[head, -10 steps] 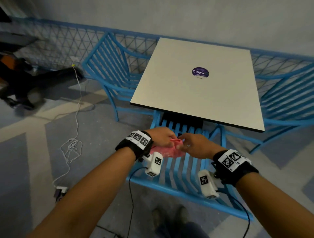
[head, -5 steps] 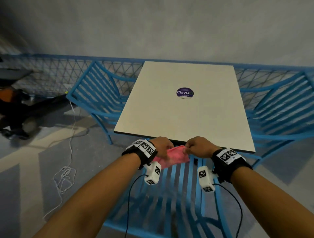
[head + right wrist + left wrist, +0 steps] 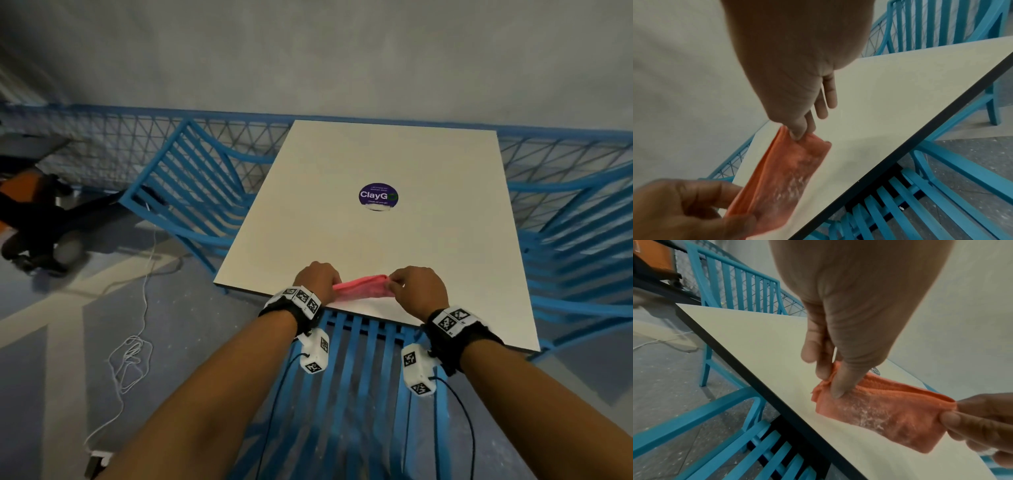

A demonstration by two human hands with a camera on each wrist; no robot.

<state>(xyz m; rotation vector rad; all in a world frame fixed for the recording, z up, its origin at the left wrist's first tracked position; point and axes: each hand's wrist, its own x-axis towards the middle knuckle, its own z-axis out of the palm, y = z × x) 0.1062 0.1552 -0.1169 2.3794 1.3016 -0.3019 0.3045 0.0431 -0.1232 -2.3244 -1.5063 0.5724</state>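
I see a plain grey wall (image 3: 308, 51) on the far side, with a blue mesh fence (image 3: 102, 144) along its base. A white square table (image 3: 376, 246) with a dark edge stands mid-scene, a round purple sticker (image 3: 378, 196) on its far half. All three seats are blue and slatted: near chair (image 3: 356, 377) tucked under, left chair (image 3: 191, 185), right chair (image 3: 582, 246). The floor (image 3: 85, 325) is grey-blue with pale stripes, and a white cable (image 3: 132, 363) lies looped on it at left. Far left there's a black and orange object (image 3: 30, 212), too blurred to identify. Light is dim.

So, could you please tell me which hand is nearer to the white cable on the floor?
Left. The left hand pinches the pink cloth at the end toward the white cable; the right hand pinches the other end, farther off.
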